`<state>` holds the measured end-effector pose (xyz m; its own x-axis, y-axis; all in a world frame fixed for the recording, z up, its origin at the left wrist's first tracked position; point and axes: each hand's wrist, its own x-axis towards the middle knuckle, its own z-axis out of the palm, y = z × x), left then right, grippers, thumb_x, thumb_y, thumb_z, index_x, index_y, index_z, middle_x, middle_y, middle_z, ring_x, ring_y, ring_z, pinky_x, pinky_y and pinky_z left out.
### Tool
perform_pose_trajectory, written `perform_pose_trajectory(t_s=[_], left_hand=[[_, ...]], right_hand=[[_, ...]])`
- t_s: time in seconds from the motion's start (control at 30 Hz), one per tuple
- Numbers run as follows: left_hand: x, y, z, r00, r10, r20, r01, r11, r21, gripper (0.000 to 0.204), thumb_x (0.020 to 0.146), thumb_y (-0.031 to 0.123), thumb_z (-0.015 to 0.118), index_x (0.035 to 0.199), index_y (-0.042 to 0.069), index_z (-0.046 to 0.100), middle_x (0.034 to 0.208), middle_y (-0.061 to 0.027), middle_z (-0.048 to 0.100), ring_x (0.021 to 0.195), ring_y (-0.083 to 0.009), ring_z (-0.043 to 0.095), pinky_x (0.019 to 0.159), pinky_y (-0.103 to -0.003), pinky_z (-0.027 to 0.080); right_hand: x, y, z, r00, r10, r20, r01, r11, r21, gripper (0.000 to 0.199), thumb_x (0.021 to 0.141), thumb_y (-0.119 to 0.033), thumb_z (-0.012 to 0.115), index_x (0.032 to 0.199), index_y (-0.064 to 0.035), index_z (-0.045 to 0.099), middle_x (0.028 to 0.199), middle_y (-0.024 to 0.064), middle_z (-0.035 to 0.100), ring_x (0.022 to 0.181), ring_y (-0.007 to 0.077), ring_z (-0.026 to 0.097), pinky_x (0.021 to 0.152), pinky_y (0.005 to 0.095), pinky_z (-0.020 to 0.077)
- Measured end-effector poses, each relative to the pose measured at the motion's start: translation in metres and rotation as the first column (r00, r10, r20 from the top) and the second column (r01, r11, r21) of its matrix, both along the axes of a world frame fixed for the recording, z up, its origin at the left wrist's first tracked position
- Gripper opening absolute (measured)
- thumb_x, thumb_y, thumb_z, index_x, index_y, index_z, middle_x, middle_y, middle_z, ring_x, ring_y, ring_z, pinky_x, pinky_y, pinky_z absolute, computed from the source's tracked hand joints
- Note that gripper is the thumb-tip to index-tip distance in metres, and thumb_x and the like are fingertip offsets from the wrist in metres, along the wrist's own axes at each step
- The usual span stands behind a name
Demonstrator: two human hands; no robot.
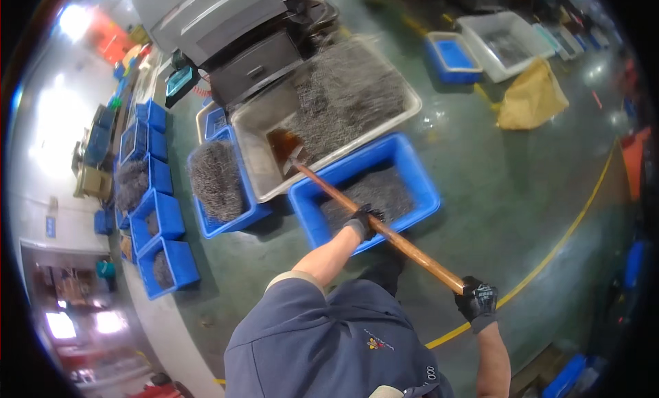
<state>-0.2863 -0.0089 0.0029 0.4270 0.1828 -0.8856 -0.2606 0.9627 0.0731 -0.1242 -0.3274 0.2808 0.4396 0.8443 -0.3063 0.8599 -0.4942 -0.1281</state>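
Note:
Both my gloved hands are closed around a long wooden-handled tool (419, 255) with a small metal head, perhaps a hoe. Partway down the shaft is my left hand (366, 221), above the near rim of a blue bin (420, 204) with dark grey fine material in it. My right hand (476, 302) grips the handle's end, lower right. The tool's head is inside a large off-white tub (257, 133), at its left part, where a brown patch of bottom shows. Grey, wiry-looking pieces (350, 99) are heaped across the rest of that tub.
A big grey machine (233, 34) stands behind the tub. Left of it sits a blue bin heaped with grey pieces (218, 182); farther left, several blue bins (168, 212) form a row. A yellow sack (532, 96) and another white tub (504, 44) are at the far right.

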Motion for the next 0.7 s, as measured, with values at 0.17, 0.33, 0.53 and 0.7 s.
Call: perform_pose_trajectory(t_s=[0.17,0.33,0.53,0.7], left_hand=[[0.057,0.013,-0.014,0.998,0.039,0.05,-0.039,0.999,0.0,0.03,0.084,0.039,0.053,0.097,0.012,0.053,0.091,-0.0108,0.06,0.088,-0.0299,0.056,0.085,-0.045,0.044],[0.13,0.009,0.0,0.987,0.155,-0.027,-0.156,0.987,-0.04,0.032,0.086,0.038,0.048,0.105,0.012,0.052,0.105,-0.0109,0.058,0.1,-0.029,0.054,0.088,-0.045,0.043],[0.23,0.032,-0.022,0.964,0.255,-0.076,-0.255,0.967,0.004,0.027,0.087,0.036,0.05,0.096,0.011,0.054,0.087,-0.0102,0.06,0.083,-0.0279,0.059,0.076,-0.043,0.048],[0.319,0.058,-0.02,0.938,0.345,-0.047,-0.346,0.937,-0.038,0.028,0.084,0.04,0.055,0.083,0.012,0.055,0.071,-0.0079,0.058,0.071,-0.0245,0.058,0.071,-0.039,0.049]], right_hand=[[0.084,0.039,0.016,0.998,0.055,-0.029,-0.057,0.997,-0.058,0.022,0.071,-0.031,0.066,0.08,-0.0111,0.061,0.067,0.0113,0.062,0.063,0.0314,0.061,0.057,0.0415,0.0472],[0.177,0.06,0.007,0.986,0.159,-0.058,-0.164,0.982,-0.092,0.024,0.073,-0.034,0.064,0.08,-0.011,0.061,0.07,0.0123,0.063,0.064,0.0319,0.061,0.057,0.0424,0.0476],[0.306,0.092,-0.017,0.972,0.211,-0.1,-0.225,0.961,-0.159,0.027,0.074,-0.037,0.063,0.082,-0.0117,0.061,0.074,0.0117,0.064,0.068,0.0318,0.061,0.06,0.0422,0.0486],[0.421,0.143,-0.028,0.949,0.294,-0.109,-0.306,0.944,-0.12,0.028,0.073,-0.037,0.063,0.082,-0.0111,0.061,0.072,0.0129,0.063,0.067,0.0326,0.061,0.06,0.0429,0.0482]])
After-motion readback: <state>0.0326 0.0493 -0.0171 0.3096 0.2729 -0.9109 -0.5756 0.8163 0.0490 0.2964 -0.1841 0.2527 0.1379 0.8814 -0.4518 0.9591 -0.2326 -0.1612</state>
